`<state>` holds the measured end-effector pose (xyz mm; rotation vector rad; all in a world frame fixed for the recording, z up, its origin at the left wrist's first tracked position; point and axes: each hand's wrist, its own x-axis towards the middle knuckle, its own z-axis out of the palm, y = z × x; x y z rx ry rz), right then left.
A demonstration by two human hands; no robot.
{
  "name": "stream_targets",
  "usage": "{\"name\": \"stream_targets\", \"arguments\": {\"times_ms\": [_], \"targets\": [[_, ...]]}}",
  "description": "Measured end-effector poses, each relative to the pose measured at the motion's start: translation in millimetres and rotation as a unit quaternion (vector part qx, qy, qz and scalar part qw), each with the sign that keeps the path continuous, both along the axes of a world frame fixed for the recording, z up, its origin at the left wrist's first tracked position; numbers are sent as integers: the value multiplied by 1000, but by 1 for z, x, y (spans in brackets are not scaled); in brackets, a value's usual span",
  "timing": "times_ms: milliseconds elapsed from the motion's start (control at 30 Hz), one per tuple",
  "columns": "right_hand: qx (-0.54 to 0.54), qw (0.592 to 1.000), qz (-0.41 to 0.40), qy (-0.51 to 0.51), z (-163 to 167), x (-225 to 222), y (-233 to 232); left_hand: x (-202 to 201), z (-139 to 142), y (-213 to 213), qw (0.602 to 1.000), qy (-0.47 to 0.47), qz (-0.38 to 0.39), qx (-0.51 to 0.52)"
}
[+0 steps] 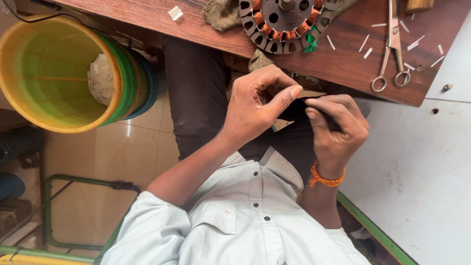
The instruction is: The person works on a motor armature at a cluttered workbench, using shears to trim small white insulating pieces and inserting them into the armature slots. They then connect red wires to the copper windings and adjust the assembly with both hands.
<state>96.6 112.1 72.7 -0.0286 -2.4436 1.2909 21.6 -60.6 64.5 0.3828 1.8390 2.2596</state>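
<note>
Between both hands (299, 110), small strip (308, 94)

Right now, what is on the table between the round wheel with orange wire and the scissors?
In the head view, small white strips lie scattered on the wooden table between the copper-wound round part and the scissors; nothing else shows there.

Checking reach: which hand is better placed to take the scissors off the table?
Probably the right hand: the scissors lie on its side of the wooden table; the left hand is farther.
</note>
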Motion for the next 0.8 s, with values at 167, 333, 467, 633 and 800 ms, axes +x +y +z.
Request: {"name": "stream_targets", "arguments": {"times_ms": [167,333,467,633,800], "targets": [[-124,985,-52,112,-10,1,7,-10,5,-4,989,105,38,-95],[-559,815,105,113,-1,2,14,-35,-8,3,878,371,149,-262],[-704,692,153,43,15,-1,2,-49,-26,15,879,352,148,-285],[-656,745,123,-12,37,-13,-12,-52,-42,17,900,326,173,-232],[-315,943,104,-8,54,-51,6,-51,-47,18,919,297,175,-190]]}}
